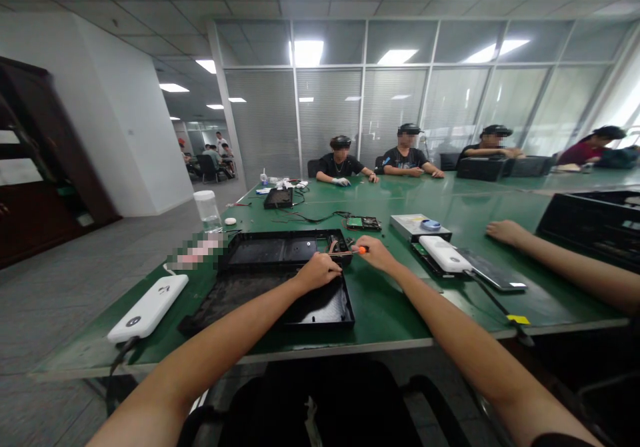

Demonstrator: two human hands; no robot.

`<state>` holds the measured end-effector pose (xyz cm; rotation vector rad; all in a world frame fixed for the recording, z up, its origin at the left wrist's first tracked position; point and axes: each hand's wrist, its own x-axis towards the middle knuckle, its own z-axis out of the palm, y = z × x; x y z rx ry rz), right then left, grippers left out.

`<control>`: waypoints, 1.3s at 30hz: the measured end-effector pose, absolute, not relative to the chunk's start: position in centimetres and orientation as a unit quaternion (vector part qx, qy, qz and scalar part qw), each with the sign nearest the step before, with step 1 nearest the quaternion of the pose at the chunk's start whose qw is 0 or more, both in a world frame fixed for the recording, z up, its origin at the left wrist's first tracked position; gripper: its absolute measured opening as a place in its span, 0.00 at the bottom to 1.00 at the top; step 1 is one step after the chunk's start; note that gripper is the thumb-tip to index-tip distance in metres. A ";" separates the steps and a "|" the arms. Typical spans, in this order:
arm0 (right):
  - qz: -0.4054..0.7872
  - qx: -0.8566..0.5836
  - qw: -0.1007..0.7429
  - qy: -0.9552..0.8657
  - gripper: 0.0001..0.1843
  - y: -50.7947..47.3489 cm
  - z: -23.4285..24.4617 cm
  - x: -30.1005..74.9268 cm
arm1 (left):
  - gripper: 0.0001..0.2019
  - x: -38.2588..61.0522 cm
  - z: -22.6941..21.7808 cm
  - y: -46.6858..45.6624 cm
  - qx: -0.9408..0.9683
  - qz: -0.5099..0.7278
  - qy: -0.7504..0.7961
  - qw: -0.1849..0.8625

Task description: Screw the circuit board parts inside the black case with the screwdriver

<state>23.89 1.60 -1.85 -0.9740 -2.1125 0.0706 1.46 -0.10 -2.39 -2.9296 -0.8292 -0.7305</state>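
My right hand (376, 254) is closed round the orange handle of a screwdriver (362, 250), whose thin shaft points left toward my other hand. My left hand (319, 272) has its fingers curled together at the right part of an opened black case (270, 250); what they pinch is hidden. Inside the case's right end a green circuit board and some wiring partly show. Nearer to me lies a black cover or second half of the case (327, 307), partly under my left forearm.
A white power bank (149, 307) lies left, near a clear jar (207, 212). Beyond the case is a hard drive (369, 223). To the right are a silver disc drive (413, 226), another white power bank (445, 254) and a phone (493, 272). A neighbour's arm (555, 254) rests farther right.
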 end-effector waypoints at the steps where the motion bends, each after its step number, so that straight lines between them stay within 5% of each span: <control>1: 0.028 -0.387 0.395 -0.833 0.16 1.5 -1.8 23.8 | 0.08 1.5 -2.3 -0.2 -0.936 -0.232 -0.264 0.007; 12: 0.039 -0.484 0.370 -0.792 0.24 -0.1 -0.6 23.6 | 0.08 1.1 -1.7 -1.1 -0.941 -0.220 -0.252 0.042; 33: 0.147 -0.526 0.372 -0.751 0.16 0.2 -0.7 23.9 | 0.09 1.6 -2.3 -0.3 -0.940 -0.188 -0.269 0.090; 39: 0.428 -0.507 0.339 -0.666 0.18 -1.0 0.4 25.0 | 0.08 0.9 -1.8 -0.5 -0.965 -0.175 -0.190 0.054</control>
